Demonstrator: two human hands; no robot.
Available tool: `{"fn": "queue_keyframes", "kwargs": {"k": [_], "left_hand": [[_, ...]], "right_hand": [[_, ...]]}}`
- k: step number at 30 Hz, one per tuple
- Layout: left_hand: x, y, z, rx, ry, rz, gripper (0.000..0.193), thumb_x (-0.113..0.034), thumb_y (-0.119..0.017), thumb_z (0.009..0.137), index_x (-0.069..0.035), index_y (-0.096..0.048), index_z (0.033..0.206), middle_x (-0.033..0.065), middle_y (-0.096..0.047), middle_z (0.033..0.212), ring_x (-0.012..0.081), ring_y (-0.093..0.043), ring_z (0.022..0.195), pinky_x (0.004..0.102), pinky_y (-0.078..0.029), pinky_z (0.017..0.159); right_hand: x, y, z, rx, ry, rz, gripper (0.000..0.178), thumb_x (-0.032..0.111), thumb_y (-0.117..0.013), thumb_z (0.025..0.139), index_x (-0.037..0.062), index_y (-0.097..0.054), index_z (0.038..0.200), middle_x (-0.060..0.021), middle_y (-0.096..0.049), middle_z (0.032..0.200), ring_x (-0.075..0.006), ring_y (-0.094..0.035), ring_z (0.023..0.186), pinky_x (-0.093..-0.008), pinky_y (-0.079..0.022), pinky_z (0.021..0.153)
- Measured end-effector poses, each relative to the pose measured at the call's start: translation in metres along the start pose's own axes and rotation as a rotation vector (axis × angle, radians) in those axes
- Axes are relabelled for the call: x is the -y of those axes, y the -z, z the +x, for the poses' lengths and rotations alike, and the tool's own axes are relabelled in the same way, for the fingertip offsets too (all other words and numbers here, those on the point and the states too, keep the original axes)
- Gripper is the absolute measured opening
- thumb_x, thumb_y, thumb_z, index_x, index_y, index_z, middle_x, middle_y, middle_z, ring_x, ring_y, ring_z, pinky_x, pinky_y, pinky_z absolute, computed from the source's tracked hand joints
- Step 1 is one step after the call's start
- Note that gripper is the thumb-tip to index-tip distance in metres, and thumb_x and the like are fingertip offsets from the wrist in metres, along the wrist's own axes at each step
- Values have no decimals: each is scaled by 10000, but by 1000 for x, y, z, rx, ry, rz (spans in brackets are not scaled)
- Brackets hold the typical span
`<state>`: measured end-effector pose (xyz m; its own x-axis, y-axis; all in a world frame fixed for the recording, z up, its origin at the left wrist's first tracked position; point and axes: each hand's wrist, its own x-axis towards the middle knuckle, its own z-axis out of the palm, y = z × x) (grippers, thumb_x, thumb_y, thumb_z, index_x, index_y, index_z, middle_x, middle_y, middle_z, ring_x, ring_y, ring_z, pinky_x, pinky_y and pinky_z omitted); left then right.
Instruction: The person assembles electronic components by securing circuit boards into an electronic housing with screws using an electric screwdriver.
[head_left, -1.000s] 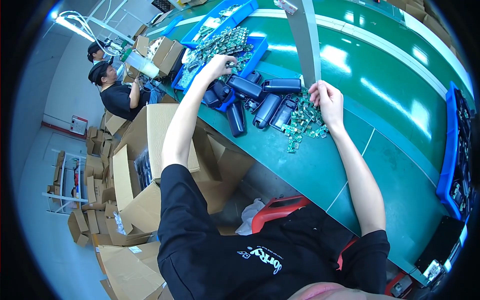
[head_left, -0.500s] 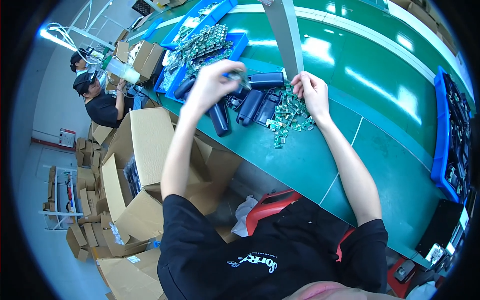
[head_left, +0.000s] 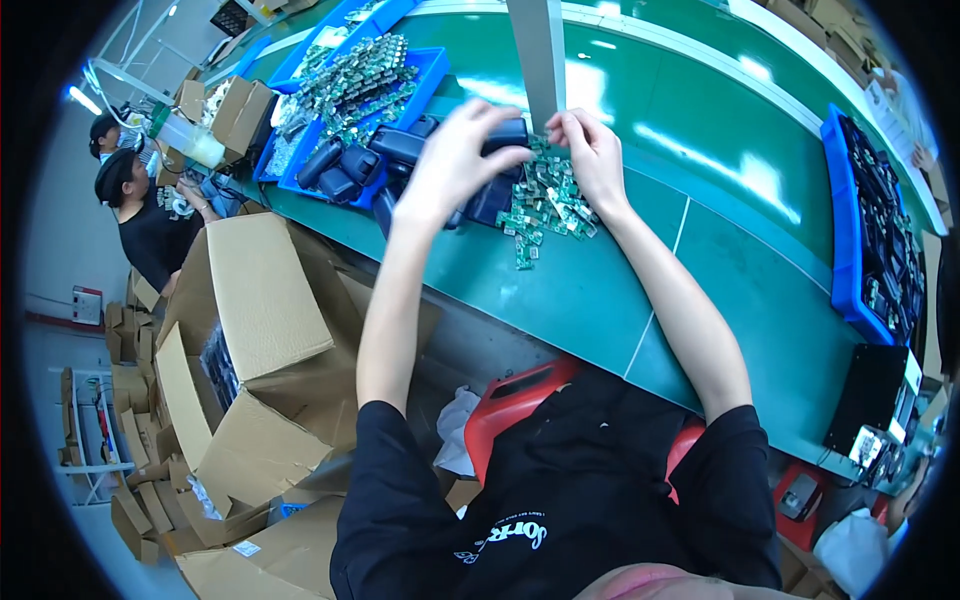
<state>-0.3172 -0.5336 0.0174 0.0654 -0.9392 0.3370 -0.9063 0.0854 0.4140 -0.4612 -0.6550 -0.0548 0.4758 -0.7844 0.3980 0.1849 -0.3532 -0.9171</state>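
My left hand [head_left: 458,165] is raised over several dark blue plastic casings [head_left: 398,145], its thumb and fingers apart with nothing visible between them. It hides some of the casings beneath. To its right, small green circuit boards [head_left: 545,200] lie in a loose heap on the green table [head_left: 560,300]. At the heap's far right edge is my right hand [head_left: 592,155], fingers curled and pressed together. Whatever they may hold is too small to make out.
A blue tray [head_left: 432,80] stacked with green circuit boards stands at the far left. Another blue tray [head_left: 848,240] of dark parts lies at the right. A grey post [head_left: 540,60] rises beyond my hands. Open cardboard boxes [head_left: 265,300] stand left of the table; two people work beyond them.
My left hand has moved right and opened; the green circuit board seen in it earlier no longer shows there. My right hand stays by the heap, fingers more curled. The view has shifted.
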Motion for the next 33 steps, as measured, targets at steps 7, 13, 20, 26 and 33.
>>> {"fn": "queue_keyframes", "kwargs": {"k": [7, 13, 20, 26, 33], "left_hand": [[62, -2, -1, 80, 46, 206, 470, -221, -732, 823, -75, -583, 1245, 125, -601, 1150, 323, -546, 1118, 383, -445, 965], [52, -3, -3, -114, 11, 65, 426, -201, -727, 835, -59, -597, 1214, 131, -633, 1125, 305, -624, 990, 356, -489, 890], [2, 7, -11, -394, 62, -212, 332, -170, -718, 855, -32, -628, 1144, 99, -666, 1004, 185, -654, 758, 284, -524, 709], [-47, -15, -31, -454, 167, -682, 256, -143, -701, 883, -17, -634, 1096, 65, -659, 981, 96, -634, 791, 239, -517, 676], [-88, -72, -21, -251, 356, -1876, 201, -110, -691, 887, -38, -603, 1053, 62, -636, 958, 103, -627, 859, 261, -548, 680]], "right_hand": [[35, 32, -6, 279, 114, -369, 191, 201, -599, 928, 47, -672, 1014, -63, -654, 1001, -180, -625, 949, -299, -484, 837], [42, 49, -37, 457, 375, -736, 228, 186, -707, 843, 57, -674, 1028, -74, -629, 1104, -244, -610, 1028, -346, -491, 883], [44, 61, -43, 373, 170, -617, 191, 161, -710, 849, 39, -676, 993, -68, -657, 984, -234, -663, 864, -309, -532, 791], [46, 88, -52, 152, -77, -269, 190, 184, -617, 945, 41, -627, 1069, -55, -647, 912, -200, -685, 814, -274, -540, 681], [63, 127, -63, -44, -570, 358, 220, 192, -530, 1000, 33, -537, 1151, -53, -622, 925, -205, -686, 802, -233, -554, 643]]}}
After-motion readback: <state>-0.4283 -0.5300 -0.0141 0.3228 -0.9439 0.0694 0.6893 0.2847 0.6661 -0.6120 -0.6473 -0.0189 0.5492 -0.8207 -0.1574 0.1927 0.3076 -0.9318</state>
